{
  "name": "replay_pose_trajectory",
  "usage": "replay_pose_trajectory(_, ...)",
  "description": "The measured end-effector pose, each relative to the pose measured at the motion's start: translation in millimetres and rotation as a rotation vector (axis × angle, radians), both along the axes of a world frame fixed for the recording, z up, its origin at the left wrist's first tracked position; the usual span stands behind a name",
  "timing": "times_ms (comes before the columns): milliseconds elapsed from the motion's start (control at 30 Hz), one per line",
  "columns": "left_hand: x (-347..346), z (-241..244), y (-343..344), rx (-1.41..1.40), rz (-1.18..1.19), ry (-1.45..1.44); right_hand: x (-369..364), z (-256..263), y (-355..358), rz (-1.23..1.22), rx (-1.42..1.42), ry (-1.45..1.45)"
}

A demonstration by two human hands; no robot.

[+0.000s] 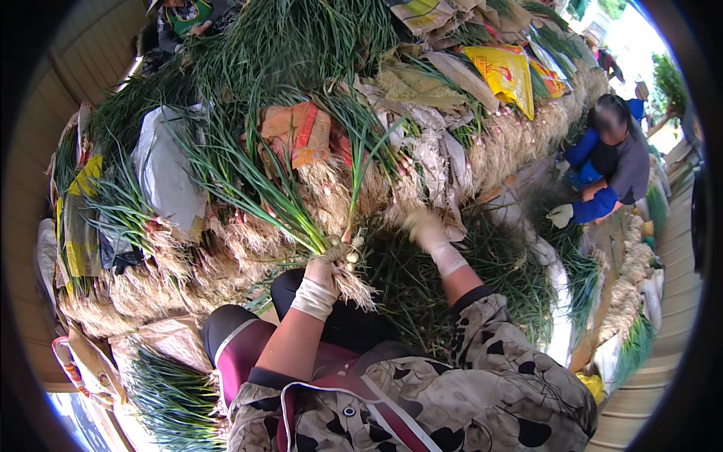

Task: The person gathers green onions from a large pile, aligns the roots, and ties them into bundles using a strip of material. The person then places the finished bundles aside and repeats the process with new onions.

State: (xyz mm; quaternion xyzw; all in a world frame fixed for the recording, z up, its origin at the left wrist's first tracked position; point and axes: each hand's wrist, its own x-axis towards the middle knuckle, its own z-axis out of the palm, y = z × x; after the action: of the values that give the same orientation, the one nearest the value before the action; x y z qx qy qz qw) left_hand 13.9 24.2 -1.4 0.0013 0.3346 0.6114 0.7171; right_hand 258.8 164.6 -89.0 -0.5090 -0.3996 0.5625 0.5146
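My gloved left hand (323, 275) is closed around the lower stems of a bunch of green onions (305, 226), just above my knees. Small round pale bulbs (352, 258) and a tuft of roots show at its fingers, and the long leaves point up and to the left. My right hand (425, 229), also in a pale glove, is blurred, to the right of the bunch and near the roots of the stacked onions (406, 195). Whether its fingers are closed or hold anything cannot be told.
A large pile of green onions (294, 39) stands ahead, with sacks such as a yellow bag (502, 70) on it. Loose leaves (418, 294) cover the ground at right. A co-worker (613, 152) crouches at right; another person (186, 22) is at upper left. More onions (175, 395) lie lower left.
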Motion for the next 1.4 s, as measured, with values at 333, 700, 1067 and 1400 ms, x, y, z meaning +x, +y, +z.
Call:
replay_pose_trajectory(333, 3, 24, -5, -0.041, -0.217, 0.084, -94, 94, -51, 0.789, 0.028, 0.196)
replay_pose_trajectory(700, 15, 38, 10, -0.093, -0.1, 0.121, -104, 121, -66, 0.432, 0.817, -0.967)
replay_pose_trajectory(1067, 6, -10, 12, -0.13, -0.172, 0.408, -106, 31, -44, 0.248, 0.226, -1.038)
replay_pose_trajectory(1400, -21, -3, 15, 0.124, -0.128, -0.094, 21, -11, -127, 2.03, 0.072, -1.484)
